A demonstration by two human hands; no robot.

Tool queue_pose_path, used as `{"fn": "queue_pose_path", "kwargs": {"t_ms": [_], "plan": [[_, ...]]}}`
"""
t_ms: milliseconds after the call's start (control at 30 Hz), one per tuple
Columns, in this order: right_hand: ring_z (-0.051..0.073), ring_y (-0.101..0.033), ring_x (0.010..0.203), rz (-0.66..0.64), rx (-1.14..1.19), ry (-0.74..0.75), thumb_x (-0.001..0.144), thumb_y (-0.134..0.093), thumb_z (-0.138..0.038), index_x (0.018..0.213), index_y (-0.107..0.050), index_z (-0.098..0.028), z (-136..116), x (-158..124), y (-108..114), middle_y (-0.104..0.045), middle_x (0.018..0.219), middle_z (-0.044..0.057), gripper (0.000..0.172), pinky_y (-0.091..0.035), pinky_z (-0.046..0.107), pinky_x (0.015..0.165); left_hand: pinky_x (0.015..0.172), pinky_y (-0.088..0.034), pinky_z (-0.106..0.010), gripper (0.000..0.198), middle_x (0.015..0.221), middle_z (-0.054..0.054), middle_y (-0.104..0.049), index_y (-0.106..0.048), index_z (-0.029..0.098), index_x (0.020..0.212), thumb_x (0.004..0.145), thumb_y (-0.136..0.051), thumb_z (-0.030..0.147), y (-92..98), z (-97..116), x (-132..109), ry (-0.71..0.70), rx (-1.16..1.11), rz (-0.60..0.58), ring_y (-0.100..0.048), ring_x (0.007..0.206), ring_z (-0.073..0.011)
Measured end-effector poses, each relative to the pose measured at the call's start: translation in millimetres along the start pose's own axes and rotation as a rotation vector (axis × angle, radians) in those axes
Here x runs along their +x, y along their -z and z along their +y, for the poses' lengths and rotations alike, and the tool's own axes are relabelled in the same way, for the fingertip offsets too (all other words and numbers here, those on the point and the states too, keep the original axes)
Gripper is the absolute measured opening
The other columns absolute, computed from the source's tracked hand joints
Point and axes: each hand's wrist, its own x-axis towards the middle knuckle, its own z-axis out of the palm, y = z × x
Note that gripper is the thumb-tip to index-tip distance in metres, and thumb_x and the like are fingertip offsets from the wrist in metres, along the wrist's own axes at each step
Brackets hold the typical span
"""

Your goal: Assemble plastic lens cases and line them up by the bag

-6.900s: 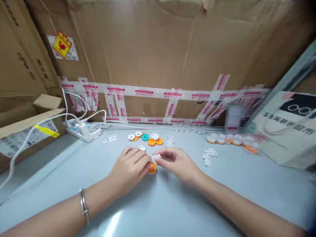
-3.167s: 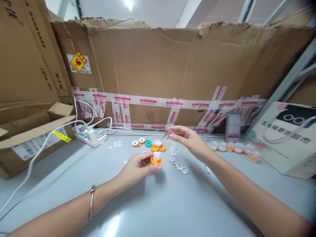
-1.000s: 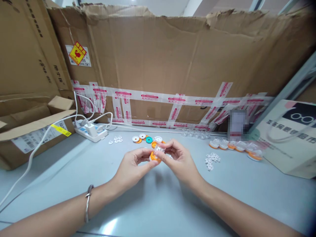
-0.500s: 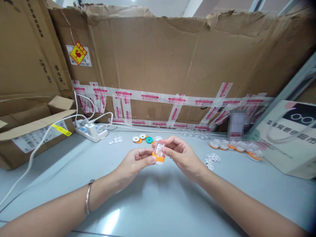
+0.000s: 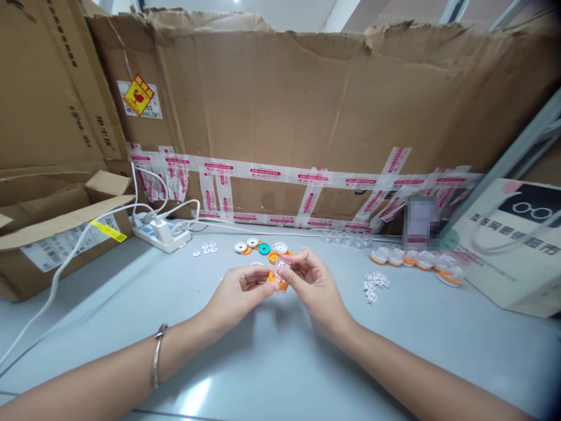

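Note:
Over the middle of the table, both hands hold a small dice dome point(image 5: 277, 282): a clear cap with white spotted dice in it, on an orange ring base. My left hand point(image 5: 241, 290) pinches the orange base between thumb and fingers. Closed on the clear cap from the other side is my right hand point(image 5: 314, 286), its thumb pressed against it. The dome is tilted, and the fingers cover part of it. Just behind lie an orange ring point(image 5: 273, 257), a white ring point(image 5: 279, 248) and a teal disc point(image 5: 264, 248).
To the right are a pile of white dice point(image 5: 374, 285) and a row of clear domes on orange bases point(image 5: 427, 261). Clear caps point(image 5: 346, 238) stand at the back. Small white pegged discs point(image 5: 205, 249), a power strip point(image 5: 162, 233), a carton point(image 5: 65, 234) and a paper bag point(image 5: 512, 251) flank them.
The dice dome has tilted and turned in my fingers. My right hand has shifted slightly down, and the rings behind show more.

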Motion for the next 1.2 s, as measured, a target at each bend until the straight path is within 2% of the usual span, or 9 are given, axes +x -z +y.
{"fn": "queue_pose_path", "kwargs": {"t_ms": [100, 167, 267, 367, 500, 733, 900, 1033, 1200], "plan": [[0.015, -0.059, 0.082, -0.076, 0.083, -0.073, 0.079, -0.059, -0.041, 0.101, -0.054, -0.026, -4.0, 3.6, 2.0, -0.063, 0.09, 0.001, 0.027, -0.045, 0.031, 0.078, 0.09, -0.044, -0.03, 0.027, 0.102, -0.007, -0.068, -0.065, 0.016, 0.099, 0.076, -0.066, 0.029, 1.4, 0.2, 3.9, -0.004, -0.113, -0.009, -0.062, 0.096, -0.0189], [0.015, -0.057, 0.093, -0.032, 0.149, -0.093, 0.081, -0.055, -0.044, 0.11, -0.049, -0.029, -4.5, 3.9, 1.3, -0.062, 0.099, 0.001, 0.033, -0.041, 0.032, 0.087, 0.094, -0.042, -0.029, 0.027, 0.107, -0.006, -0.066, -0.064, 0.017, 0.101, 0.076, -0.066, 0.029, 4.3, 0.7, 7.0, -0.013, -0.214, 0.006, -0.06, 0.101, -0.018], [0.015, -0.056, 0.096, 0.074, 0.2, -0.148, 0.075, -0.062, -0.045, 0.1, -0.052, -0.027, 0.5, 0.4, -3.9, -0.061, 0.099, 0.001, 0.032, -0.04, 0.032, 0.089, 0.094, -0.042, -0.031, 0.028, 0.105, -0.006, -0.067, -0.063, 0.016, 0.099, 0.074, -0.068, 0.028, 9.3, 0.6, 10.3, -0.01, -0.284, 0.09, -0.061, 0.098, -0.0177], [0.016, -0.059, 0.085, 0.003, 0.313, -0.307, 0.071, -0.067, -0.044, 0.088, -0.056, -0.021, 5.9, -4.8, -11.1, -0.062, 0.087, 0.002, 0.03, -0.043, 0.032, 0.084, 0.091, -0.043, -0.032, 0.031, 0.104, -0.007, -0.066, -0.06, 0.015, 0.101, 0.074, -0.068, 0.029, 11.4, -1.7, 10.6, -0.051, -0.21, 0.142, -0.061, 0.096, -0.0184], [0.016, -0.062, 0.089, -0.043, 0.551, -0.455, 0.069, -0.071, -0.036, 0.092, -0.059, -0.02, 6.5, -7.6, -15.7, -0.065, 0.093, 0.003, 0.031, -0.043, 0.033, 0.091, 0.092, -0.04, -0.031, 0.028, 0.11, -0.006, -0.064, -0.061, 0.018, 0.103, 0.077, -0.064, 0.03, 9.0, -4.6, 8.9, -0.116, -0.102, 0.113, -0.057, 0.104, -0.0197], [0.011, -0.062, 0.086, -0.051, 0.697, -0.447, 0.067, -0.073, -0.023, 0.086, -0.062, -0.019, 6.4, -6.3, -13.1, -0.066, 0.089, 0.001, 0.022, -0.041, 0.029, 0.097, 0.091, -0.042, -0.031, 0.028, 0.108, -0.005, -0.065, -0.063, 0.018, 0.101, 0.076, -0.065, 0.03, 6.0, -1.7, 8.8, -0.134, -0.029, 0.074, -0.058, 0.1, -0.0203], [0.009, -0.062, 0.081, -0.075, 0.728, -0.481, 0.069, -0.072, -0.024, 0.085, -0.064, -0.018, 8.9, -6.7, -12.6, -0.067, 0.085, 0.001, 0.019, -0.046, 0.023, 0.088, 0.092, -0.041, -0.032, 0.029, 0.107, -0.007, -0.066, -0.064, 0.017, 0.103, 0.076, -0.065, 0.028, 8.0, 1.5, 8.1, -0.139, 0.003, 0.052, -0.059, 0.1, -0.0214], [0.009, -0.063, 0.078, -0.109, 0.747, -0.488, 0.07, -0.073, -0.025, 0.088, -0.066, -0.014, 10.6, -7.2, -11.2, -0.068, 0.081, 0.003, 0.023, -0.048, 0.022, 0.083, 0.091, -0.042, -0.033, 0.03, 0.109, -0.008, -0.065, -0.064, 0.017, 0.104, 0.077, -0.065, 0.029, 9.6, 0.9, 7.7, -0.155, 0.039, 0.041, -0.058, 0.1, -0.0225], [0.01, -0.063, 0.075, -0.105, 0.763, -0.508, 0.065, -0.077, -0.025, 0.088, -0.066, -0.012, 12.0, -7.9, -10.7, -0.069, 0.079, 0.003, 0.029, -0.048, 0.025, 0.084, 0.091, -0.042, -0.034, 0.03, 0.111, -0.01, -0.064, -0.065, 0.014, 0.104, 0.077, -0.064, 0.028, 9.4, 0.3, 7.3, -0.183, 0.062, 0.02, -0.054, 0.107, -0.0248]]}}
